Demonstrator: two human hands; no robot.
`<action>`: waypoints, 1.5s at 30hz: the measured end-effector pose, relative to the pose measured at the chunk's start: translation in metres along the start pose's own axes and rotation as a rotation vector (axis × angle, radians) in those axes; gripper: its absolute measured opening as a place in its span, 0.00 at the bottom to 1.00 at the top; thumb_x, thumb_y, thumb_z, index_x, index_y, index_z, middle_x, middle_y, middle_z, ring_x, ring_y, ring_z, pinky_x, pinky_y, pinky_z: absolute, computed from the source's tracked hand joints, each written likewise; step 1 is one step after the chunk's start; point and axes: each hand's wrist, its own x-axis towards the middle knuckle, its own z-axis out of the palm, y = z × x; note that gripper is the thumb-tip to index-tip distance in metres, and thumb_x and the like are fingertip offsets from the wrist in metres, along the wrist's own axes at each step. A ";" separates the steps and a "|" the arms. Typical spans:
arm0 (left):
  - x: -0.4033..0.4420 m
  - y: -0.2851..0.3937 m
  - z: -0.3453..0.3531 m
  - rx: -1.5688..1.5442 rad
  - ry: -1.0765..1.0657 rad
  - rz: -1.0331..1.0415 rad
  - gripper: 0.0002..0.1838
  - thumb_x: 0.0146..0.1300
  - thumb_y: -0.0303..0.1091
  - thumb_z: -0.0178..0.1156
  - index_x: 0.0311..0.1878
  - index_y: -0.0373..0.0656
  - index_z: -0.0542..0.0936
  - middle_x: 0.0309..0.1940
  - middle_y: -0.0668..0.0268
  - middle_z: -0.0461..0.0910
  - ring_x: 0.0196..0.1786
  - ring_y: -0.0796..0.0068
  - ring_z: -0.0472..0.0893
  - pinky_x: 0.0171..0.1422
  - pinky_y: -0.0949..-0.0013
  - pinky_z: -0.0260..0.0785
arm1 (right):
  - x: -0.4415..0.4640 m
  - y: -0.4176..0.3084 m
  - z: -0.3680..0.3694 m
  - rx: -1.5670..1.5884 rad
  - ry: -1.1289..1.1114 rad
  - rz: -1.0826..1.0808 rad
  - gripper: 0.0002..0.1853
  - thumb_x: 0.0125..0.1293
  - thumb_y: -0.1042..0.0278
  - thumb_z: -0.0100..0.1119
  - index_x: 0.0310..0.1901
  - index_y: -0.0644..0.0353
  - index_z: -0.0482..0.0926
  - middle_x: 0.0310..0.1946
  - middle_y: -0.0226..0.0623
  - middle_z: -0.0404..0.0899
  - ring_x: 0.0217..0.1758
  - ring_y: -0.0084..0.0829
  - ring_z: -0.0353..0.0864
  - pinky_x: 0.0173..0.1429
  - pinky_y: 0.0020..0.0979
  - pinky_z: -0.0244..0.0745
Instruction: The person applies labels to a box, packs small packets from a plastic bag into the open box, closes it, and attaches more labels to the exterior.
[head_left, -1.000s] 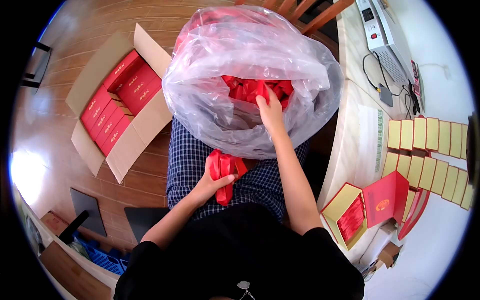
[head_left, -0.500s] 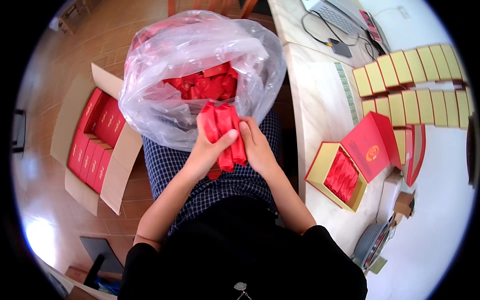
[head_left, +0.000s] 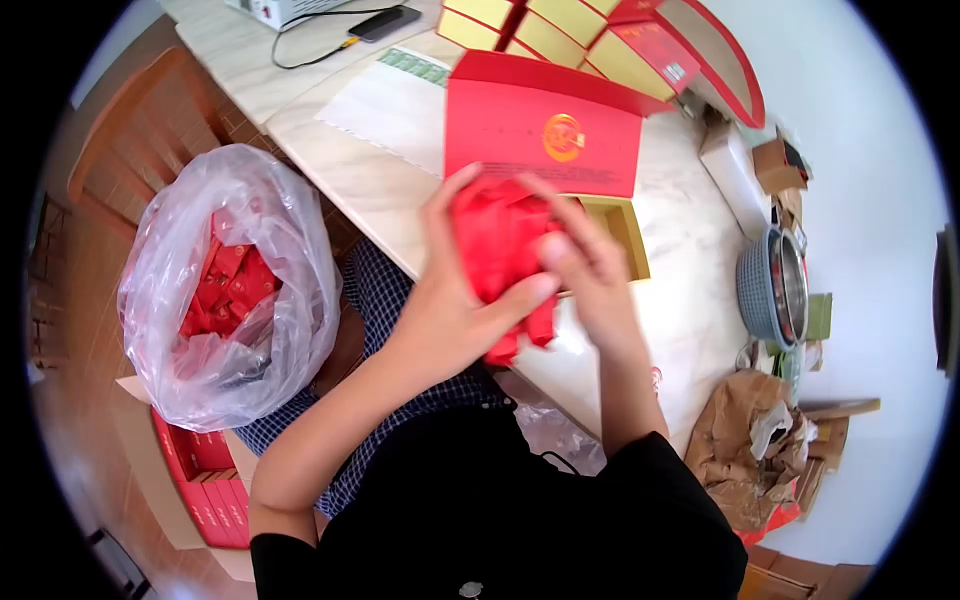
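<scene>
Both hands hold a bundle of shiny red packets between them, over the table's front edge. My left hand wraps its left side, thumb across the front. On the right side, my right hand presses with its fingers and is a little blurred. Right behind the bundle is an open gift box, with a red printed lid standing up and a gold inner wall; the hands and bundle hide most of its inside. A clear plastic bag at the left contains more red packets.
Gold-and-red boxes stand at the back of the marble table, near a phone and a white sheet. A grey basket and brown paper are at the right. A carton with red boxes and a wooden chair are at the left.
The view has swung right towards the table. My right hand has left the bag and joined my left hand around the packets, and both hands have moved from the lap to the open box.
</scene>
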 end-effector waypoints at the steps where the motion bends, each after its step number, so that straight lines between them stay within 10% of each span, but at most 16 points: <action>1: 0.015 -0.002 0.016 0.155 -0.064 0.010 0.50 0.59 0.42 0.69 0.72 0.36 0.44 0.65 0.45 0.57 0.67 0.56 0.67 0.71 0.59 0.61 | -0.003 -0.003 -0.019 0.035 0.089 0.018 0.23 0.72 0.63 0.55 0.66 0.57 0.71 0.47 0.29 0.74 0.45 0.20 0.72 0.48 0.22 0.70; 7: 0.102 -0.038 0.107 0.219 -0.309 0.117 0.42 0.71 0.54 0.51 0.73 0.38 0.41 0.67 0.42 0.55 0.69 0.55 0.64 0.73 0.60 0.57 | 0.001 0.009 -0.117 0.142 0.449 0.070 0.25 0.75 0.56 0.51 0.65 0.66 0.70 0.55 0.38 0.78 0.54 0.23 0.77 0.55 0.25 0.73; 8: 0.113 -0.047 0.118 0.151 -0.281 0.113 0.43 0.69 0.56 0.53 0.70 0.32 0.46 0.65 0.38 0.53 0.71 0.40 0.58 0.73 0.54 0.56 | 0.004 0.019 -0.129 0.154 0.517 0.125 0.25 0.74 0.55 0.51 0.64 0.65 0.71 0.55 0.37 0.78 0.54 0.23 0.77 0.55 0.25 0.73; 17: 0.116 -0.094 0.112 0.875 -0.114 0.291 0.42 0.63 0.65 0.54 0.57 0.28 0.67 0.54 0.46 0.66 0.56 0.47 0.67 0.62 0.52 0.60 | 0.016 0.055 -0.153 0.138 0.371 0.332 0.22 0.73 0.54 0.53 0.60 0.62 0.76 0.48 0.32 0.80 0.50 0.22 0.76 0.56 0.25 0.70; 35: 0.115 -0.092 0.097 1.000 -0.218 0.297 0.17 0.68 0.46 0.55 0.35 0.39 0.77 0.33 0.61 0.75 0.40 0.62 0.72 0.48 0.60 0.64 | 0.017 0.058 -0.153 -0.128 0.075 0.437 0.16 0.75 0.64 0.44 0.51 0.65 0.77 0.40 0.33 0.80 0.44 0.23 0.75 0.53 0.26 0.71; 38: 0.113 -0.094 0.099 0.951 -0.177 0.323 0.14 0.65 0.43 0.59 0.37 0.40 0.77 0.34 0.62 0.74 0.41 0.63 0.72 0.48 0.62 0.64 | 0.015 0.072 -0.137 -0.411 0.246 0.180 0.14 0.75 0.67 0.44 0.54 0.65 0.74 0.39 0.50 0.83 0.40 0.39 0.83 0.47 0.34 0.75; 45: 0.118 -0.103 0.104 1.310 -0.238 0.378 0.19 0.57 0.36 0.67 0.49 0.43 0.75 0.42 0.63 0.71 0.47 0.63 0.71 0.51 0.62 0.64 | 0.006 0.095 -0.099 -0.975 0.440 0.200 0.13 0.70 0.73 0.47 0.53 0.66 0.64 0.29 0.54 0.82 0.29 0.54 0.81 0.29 0.46 0.74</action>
